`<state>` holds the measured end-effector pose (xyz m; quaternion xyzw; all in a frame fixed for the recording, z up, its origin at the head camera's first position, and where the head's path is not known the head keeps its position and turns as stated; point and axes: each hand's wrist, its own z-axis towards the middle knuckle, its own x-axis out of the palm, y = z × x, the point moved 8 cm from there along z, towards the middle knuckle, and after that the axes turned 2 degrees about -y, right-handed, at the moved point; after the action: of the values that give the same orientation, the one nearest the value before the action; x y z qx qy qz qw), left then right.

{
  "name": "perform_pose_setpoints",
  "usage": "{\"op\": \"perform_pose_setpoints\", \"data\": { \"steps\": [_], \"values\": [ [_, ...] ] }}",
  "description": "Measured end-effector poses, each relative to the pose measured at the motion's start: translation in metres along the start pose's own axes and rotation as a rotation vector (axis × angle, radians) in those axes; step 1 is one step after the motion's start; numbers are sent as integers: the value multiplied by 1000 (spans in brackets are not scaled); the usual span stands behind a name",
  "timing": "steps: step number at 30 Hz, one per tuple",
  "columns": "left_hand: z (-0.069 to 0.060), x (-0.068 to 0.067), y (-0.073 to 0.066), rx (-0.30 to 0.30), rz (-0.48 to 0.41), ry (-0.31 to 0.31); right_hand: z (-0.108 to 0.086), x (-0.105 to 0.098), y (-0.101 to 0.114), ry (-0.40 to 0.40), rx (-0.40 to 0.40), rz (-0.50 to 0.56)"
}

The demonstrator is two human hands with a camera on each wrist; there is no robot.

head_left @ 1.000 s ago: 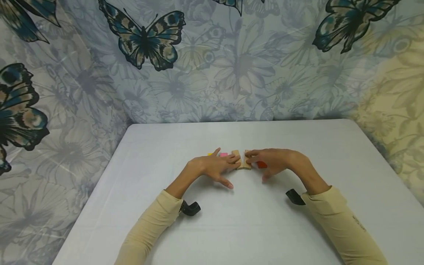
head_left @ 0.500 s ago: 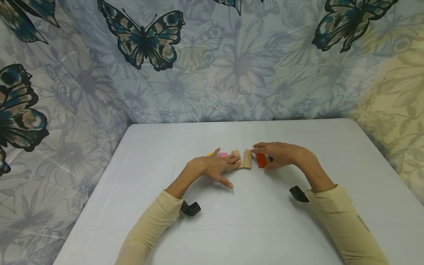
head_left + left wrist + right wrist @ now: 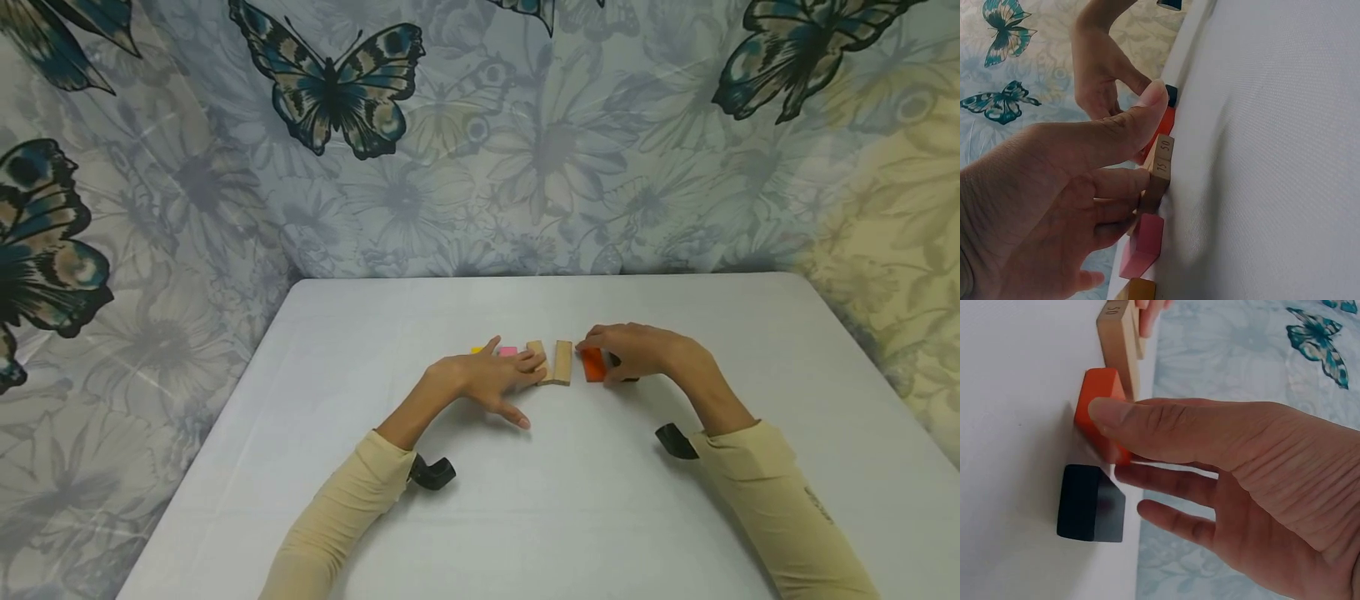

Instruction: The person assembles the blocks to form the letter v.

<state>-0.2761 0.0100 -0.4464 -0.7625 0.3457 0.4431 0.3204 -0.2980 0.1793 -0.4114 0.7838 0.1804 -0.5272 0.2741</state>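
Plainly, orange block [image 3: 592, 367] within right grip [image 3: 641, 348].

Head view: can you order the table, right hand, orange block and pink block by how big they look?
1. Table
2. Right hand
3. Orange block
4. Pink block
Both blocks are partly hidden; this ranks only what shows.

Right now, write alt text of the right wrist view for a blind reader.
A right hand grips an orange block on a white table; a dark block sits apart on one side, wooden blocks and the left hand's fingertips on the other. Butterfly backdrop beyond.
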Motion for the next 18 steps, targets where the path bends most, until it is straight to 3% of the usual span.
{"op": "perform_pose_setpoints", "data": {
  "steps": [18],
  "values": [
    [-1,-1,-1,21,-10,-1,9,3,2,-41,-25,-41]
  ]
}}
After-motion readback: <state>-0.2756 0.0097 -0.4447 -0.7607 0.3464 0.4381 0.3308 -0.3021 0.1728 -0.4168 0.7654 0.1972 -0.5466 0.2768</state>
